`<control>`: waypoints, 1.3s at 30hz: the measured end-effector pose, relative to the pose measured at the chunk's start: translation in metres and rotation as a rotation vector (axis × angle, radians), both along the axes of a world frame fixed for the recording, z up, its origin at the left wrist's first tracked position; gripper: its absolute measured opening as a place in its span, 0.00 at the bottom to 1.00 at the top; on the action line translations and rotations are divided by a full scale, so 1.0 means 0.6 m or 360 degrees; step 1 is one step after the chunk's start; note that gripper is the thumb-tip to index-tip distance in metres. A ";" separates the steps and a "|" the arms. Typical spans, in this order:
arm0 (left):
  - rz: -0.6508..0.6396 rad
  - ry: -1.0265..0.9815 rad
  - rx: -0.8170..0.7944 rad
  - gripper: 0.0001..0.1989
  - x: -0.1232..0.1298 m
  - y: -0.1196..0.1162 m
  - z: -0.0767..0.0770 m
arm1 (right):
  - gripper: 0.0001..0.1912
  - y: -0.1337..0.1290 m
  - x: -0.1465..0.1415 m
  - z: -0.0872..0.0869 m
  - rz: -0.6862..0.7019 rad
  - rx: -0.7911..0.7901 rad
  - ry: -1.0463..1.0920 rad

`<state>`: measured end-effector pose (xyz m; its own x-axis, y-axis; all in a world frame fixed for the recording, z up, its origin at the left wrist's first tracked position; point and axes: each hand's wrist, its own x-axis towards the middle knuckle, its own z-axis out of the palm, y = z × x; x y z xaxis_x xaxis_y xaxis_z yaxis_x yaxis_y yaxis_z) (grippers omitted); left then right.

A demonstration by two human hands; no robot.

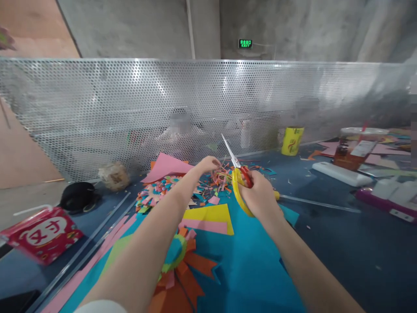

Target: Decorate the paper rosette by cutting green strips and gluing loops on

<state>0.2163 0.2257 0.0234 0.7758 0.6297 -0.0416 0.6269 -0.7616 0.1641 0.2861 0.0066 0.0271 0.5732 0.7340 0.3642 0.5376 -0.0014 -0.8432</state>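
One pr scissors [236, 174] gripped in R hand [259, 193], just rt of half-curled L hand [209, 164] (hold unclear)

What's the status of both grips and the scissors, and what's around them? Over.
Right grip: holding yellow-and-red scissors, blades pointing away. Left grip: near paper scraps, contents unclear. Possible clutter: those scraps, close to both.

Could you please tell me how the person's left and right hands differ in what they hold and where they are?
The right hand grips the yellow-handled scissors; the left hand shows no tool, and whether it pinches any paper is unclear. The left hand is by the pile of paper scraps, while the right hand sits lower in the picture and farther right. Both are bare.
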 end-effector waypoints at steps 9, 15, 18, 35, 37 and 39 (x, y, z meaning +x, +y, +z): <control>-0.0027 0.0408 0.0069 0.27 -0.069 -0.016 0.019 | 0.06 0.000 0.003 0.002 0.0015 0.0043 0.0023; 0.0028 0.0566 0.0202 0.27 -0.107 -0.029 0.008 | 0.06 0.000 0.001 -0.003 0.0033 0.0051 -0.0018; 0.0037 0.0581 0.0221 0.24 -0.128 -0.032 -0.004 | 0.05 0.000 0.000 -0.004 0.0040 0.0027 -0.0015; 0.0013 0.0408 0.0226 0.28 -0.153 -0.053 -0.002 | 0.05 0.002 0.003 -0.009 0.0051 -0.0026 -0.0097; -0.0062 0.0377 0.0178 0.30 -0.146 -0.059 -0.006 | 0.06 0.002 0.003 -0.008 0.0051 -0.0030 -0.0096; -0.0124 0.0351 0.0118 0.32 -0.142 -0.062 -0.009 | 0.06 0.003 0.004 -0.008 0.0049 -0.0031 -0.0100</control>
